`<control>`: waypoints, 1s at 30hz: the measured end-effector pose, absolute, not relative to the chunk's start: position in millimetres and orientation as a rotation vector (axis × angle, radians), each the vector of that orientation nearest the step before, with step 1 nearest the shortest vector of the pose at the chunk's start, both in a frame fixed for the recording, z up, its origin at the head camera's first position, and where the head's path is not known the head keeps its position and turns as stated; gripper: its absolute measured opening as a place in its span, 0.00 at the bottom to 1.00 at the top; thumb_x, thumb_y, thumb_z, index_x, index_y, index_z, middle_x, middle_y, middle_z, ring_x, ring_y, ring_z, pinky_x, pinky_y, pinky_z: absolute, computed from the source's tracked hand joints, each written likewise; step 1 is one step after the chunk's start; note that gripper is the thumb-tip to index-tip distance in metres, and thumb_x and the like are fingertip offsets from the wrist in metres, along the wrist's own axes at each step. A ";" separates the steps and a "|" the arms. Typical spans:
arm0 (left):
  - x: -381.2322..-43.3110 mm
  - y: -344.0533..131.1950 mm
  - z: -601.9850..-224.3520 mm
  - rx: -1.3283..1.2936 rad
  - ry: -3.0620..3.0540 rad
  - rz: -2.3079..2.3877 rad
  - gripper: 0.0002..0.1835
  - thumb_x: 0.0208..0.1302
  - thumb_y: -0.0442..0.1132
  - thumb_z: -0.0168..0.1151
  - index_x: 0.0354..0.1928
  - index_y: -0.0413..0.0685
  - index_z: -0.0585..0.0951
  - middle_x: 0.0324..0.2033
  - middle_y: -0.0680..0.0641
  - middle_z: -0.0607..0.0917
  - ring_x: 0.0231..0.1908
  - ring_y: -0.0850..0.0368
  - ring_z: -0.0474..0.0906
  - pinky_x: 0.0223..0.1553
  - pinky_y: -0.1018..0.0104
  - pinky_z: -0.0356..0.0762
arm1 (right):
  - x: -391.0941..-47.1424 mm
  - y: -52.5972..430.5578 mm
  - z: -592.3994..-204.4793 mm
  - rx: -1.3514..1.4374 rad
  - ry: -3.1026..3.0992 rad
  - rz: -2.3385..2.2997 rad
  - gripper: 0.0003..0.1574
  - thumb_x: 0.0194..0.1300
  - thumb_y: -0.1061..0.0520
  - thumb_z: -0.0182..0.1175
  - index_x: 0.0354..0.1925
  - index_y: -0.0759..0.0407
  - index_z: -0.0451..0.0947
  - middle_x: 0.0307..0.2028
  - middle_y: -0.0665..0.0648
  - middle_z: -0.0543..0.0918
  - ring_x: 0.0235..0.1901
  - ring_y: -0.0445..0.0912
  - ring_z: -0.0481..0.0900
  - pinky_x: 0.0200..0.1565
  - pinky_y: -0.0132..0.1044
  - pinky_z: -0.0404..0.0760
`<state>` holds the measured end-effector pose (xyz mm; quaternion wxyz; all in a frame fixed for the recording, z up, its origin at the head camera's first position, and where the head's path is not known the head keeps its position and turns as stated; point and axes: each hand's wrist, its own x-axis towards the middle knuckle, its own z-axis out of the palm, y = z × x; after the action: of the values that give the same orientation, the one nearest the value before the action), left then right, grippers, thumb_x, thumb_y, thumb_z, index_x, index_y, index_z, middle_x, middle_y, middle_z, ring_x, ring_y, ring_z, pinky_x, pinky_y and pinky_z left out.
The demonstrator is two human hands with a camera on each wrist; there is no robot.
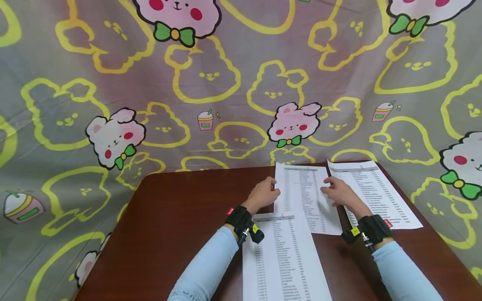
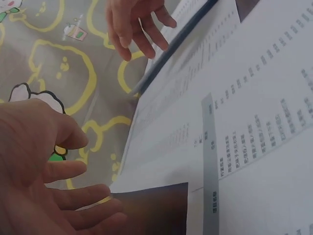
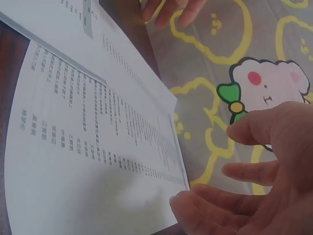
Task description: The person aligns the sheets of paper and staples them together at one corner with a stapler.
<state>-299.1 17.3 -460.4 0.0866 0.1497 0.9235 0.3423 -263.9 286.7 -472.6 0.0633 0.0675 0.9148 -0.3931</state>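
My left hand (image 1: 262, 194) is at the left edge of a printed sheet (image 1: 301, 177) in the middle of the group. In the left wrist view its fingers (image 2: 80, 198) are spread and loosely bent, with nothing between them. Over the right side of that sheet is my right hand (image 1: 342, 194); the right wrist view shows its thumb and fingers (image 3: 215, 205) apart and holding nothing. Whether any fingertip touches paper, I cannot tell. A second printed sheet (image 1: 282, 259) lies nearer, overlapping the middle one's lower part. To the right lies a third sheet (image 1: 380, 196).
All the sheets lie on a dark brown table (image 1: 180, 209), whose bare surface extends to the left. Behind it hangs a grey curtain (image 1: 233, 113) with yellow outlines and cartoon animals, touching or close to the back edge. Black straps with small cameras (image 1: 257, 234) sit on both wrists.
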 end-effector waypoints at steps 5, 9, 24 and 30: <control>-303.5 20.9 -468.7 0.374 2.696 1.108 0.23 0.69 0.47 0.54 0.64 0.47 0.71 0.55 0.44 0.80 0.49 0.51 0.76 0.54 0.53 0.75 | -263.1 290.6 -473.6 0.233 2.782 -1.159 0.34 0.72 0.50 0.51 0.68 0.68 0.60 0.56 0.76 0.73 0.45 0.58 0.81 0.33 0.39 0.83; -307.1 21.3 -472.4 0.302 2.670 1.137 0.22 0.70 0.48 0.53 0.62 0.48 0.71 0.53 0.46 0.80 0.49 0.51 0.77 0.55 0.52 0.74 | -263.8 290.6 -474.5 0.265 2.787 -1.123 0.34 0.71 0.50 0.51 0.68 0.67 0.60 0.55 0.74 0.73 0.40 0.55 0.80 0.30 0.37 0.82; -313.7 17.7 -477.5 0.212 2.727 1.110 0.19 0.69 0.46 0.54 0.58 0.47 0.72 0.53 0.44 0.81 0.48 0.50 0.77 0.53 0.53 0.75 | -268.4 299.0 -480.9 0.319 2.787 -0.961 0.32 0.70 0.51 0.52 0.64 0.69 0.62 0.35 0.64 0.79 0.23 0.46 0.78 0.23 0.36 0.78; -316.9 14.7 -479.5 0.167 2.730 1.079 0.19 0.69 0.47 0.53 0.57 0.47 0.72 0.54 0.44 0.80 0.49 0.49 0.77 0.55 0.52 0.74 | -271.2 299.3 -482.5 0.357 2.790 -0.948 0.31 0.69 0.51 0.52 0.63 0.68 0.62 0.27 0.60 0.78 0.22 0.46 0.78 0.22 0.36 0.77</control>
<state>-316.9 14.7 -479.5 0.1006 0.0564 0.9239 0.3650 -271.2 299.3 -482.5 0.0864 0.1199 0.9364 -0.3182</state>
